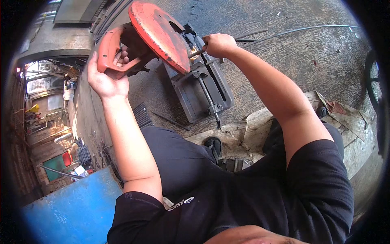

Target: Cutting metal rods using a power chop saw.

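A cut-off saw with a worn orange blade guard (158, 34) stands on the floor ahead of me. My left hand (109, 79) is closed round its orange D-shaped handle (107, 51), the palm underneath and the fingertips showing inside the loop. My right hand (219, 44) is wrapped round a thin metal rod (254, 32), which lies across the saw by the vise and the guard's lower edge. Below the guard shows the grey saw base (203, 89) with its clamp screw (207, 93). The guard hides the blade and where the rod meets it.
A long thin bar (304, 29) runs off to the right. Several dark rods (142, 116) lie left of the base. A blue panel (77, 207) is at the lower left. Brownish sheeting (260, 126) lies near my legs, and a dark wheel (371, 81) stands at the far right.
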### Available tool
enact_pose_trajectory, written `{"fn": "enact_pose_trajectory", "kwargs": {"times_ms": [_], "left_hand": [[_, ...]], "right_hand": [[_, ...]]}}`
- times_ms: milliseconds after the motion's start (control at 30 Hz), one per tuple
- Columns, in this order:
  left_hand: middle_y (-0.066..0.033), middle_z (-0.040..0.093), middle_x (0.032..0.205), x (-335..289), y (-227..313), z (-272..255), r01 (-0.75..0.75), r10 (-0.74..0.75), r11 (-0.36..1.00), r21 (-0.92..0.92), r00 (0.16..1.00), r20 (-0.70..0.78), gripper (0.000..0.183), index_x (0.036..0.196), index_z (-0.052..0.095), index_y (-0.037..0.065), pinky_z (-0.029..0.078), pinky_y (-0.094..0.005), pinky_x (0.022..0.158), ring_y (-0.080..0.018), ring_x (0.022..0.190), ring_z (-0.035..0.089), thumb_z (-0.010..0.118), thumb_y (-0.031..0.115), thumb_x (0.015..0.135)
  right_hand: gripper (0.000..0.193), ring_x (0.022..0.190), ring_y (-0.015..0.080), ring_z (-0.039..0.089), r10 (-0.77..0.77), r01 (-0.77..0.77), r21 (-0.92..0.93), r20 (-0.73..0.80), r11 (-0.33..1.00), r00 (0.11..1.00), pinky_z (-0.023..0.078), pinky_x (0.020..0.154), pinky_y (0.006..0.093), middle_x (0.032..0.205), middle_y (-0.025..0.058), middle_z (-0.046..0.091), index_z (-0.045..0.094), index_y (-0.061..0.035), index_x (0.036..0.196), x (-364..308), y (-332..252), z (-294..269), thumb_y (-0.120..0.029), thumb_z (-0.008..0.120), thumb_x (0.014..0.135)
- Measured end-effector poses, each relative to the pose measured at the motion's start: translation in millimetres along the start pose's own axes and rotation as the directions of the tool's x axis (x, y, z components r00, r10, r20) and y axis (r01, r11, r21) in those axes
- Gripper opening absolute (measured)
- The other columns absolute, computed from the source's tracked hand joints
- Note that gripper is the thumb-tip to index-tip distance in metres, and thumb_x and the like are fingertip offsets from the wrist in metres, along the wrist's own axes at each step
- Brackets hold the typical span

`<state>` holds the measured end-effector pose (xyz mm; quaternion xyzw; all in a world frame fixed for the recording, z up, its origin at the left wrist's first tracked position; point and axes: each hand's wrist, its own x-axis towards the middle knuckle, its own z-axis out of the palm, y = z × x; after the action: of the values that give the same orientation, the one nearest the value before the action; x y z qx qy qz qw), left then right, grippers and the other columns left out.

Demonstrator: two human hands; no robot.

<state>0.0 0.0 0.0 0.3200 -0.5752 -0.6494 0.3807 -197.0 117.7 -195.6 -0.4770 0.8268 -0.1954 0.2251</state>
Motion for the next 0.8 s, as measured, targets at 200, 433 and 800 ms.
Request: {"fn": "enact_pose_trajectory", "kwargs": {"times_ms": [200,433,800], "left_hand": [[-0.0208,0.053,0.108,2.7,-3.6,-5.9,0.008,-0.008,1.000,-0.002,0.998,0.069,0.055,0.125,0.042,-0.007,0.047,-0.0425,0.080,-0.0334,0.091,0.057,0.038,0.037,0.091],[-0.0207,0.053,0.108,2.1,-3.5,-3.2,-0.009,0.010,1.000,-0.013,0.999,0.042,0.056,0.124,0.043,-0.007,0.046,-0.0429,0.080,-0.0333,0.092,0.056,0.038,0.037,0.091],[-0.0158,0.059,0.094,-0.4,-6.0,-9.6,0.037,-0.036,0.999,-0.011,0.997,0.072,0.058,0.114,0.048,-0.008,0.050,-0.0353,0.076,-0.0230,0.082,0.059,0.038,0.046,0.092]], "right_hand": [[0.034,0.101,0.0268,0.062,-0.004,0.004,-0.012,-0.008,1.000,1.000,0.049,0.086,0.0383,0.107,0.0096,0.066,0.064,-0.0166,0.108,-0.1,2.0,2.3,-0.034,0.052,0.081],[0.032,0.101,0.0273,0.062,-0.004,0.004,-0.006,-0.004,1.000,1.000,0.049,0.085,0.0391,0.106,0.0098,0.066,0.064,-0.0168,0.105,2.3,2.7,2.3,-0.034,0.052,0.082],[0.034,0.090,0.0328,0.062,0.048,0.016,0.234,-0.267,0.972,0.962,0.047,0.079,0.0396,0.092,0.0169,0.066,0.062,-0.0010,0.095,5.0,52.4,-38.9,-0.034,0.058,0.087]]}}
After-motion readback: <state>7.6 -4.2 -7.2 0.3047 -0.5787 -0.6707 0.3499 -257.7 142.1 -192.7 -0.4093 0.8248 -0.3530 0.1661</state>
